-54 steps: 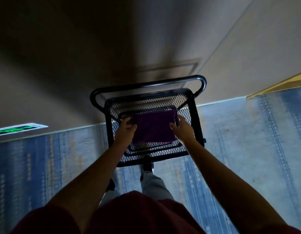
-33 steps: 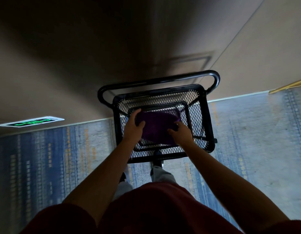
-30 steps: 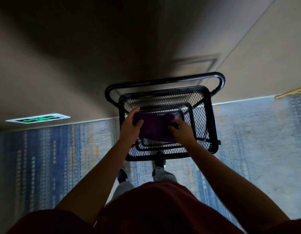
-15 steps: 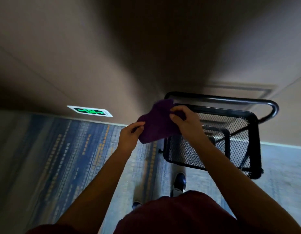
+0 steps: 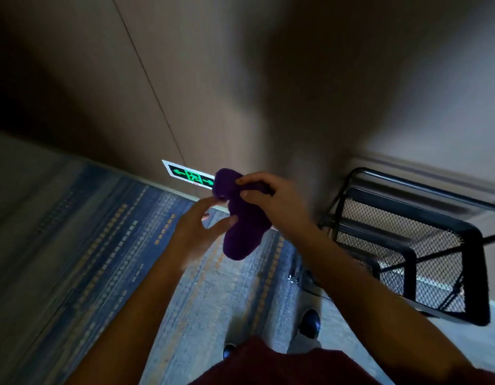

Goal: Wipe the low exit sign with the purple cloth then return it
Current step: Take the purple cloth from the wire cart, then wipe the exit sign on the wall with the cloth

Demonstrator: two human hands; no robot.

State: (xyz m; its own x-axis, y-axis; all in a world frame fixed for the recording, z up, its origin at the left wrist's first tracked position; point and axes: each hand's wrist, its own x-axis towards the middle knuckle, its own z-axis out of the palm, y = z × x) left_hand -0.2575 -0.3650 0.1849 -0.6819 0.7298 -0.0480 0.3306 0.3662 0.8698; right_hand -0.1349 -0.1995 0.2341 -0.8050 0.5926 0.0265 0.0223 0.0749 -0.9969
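Observation:
The purple cloth point(image 5: 242, 223) hangs bunched in the air, pinched at its top by my right hand point(image 5: 268, 198). My left hand point(image 5: 197, 227) is just left of it, fingers spread, thumb and fingertips touching or nearly touching the cloth's edge. The low exit sign point(image 5: 188, 175), a white-framed strip with glowing green arrows, sits on the wall just above the floor, directly behind the cloth. The cloth's top hides the sign's right end.
A black wire-mesh cart point(image 5: 407, 245) with a tubular handle stands at the right against the wall. Blue patterned carpet point(image 5: 102, 259) covers the floor. My shoes point(image 5: 310, 325) show below. The beige wall panels are dim.
The cloth has been lifted out of the cart's basket and carried left toward the sign. My view has swung left, the cart now at the right. My left hand has loosened its hold.

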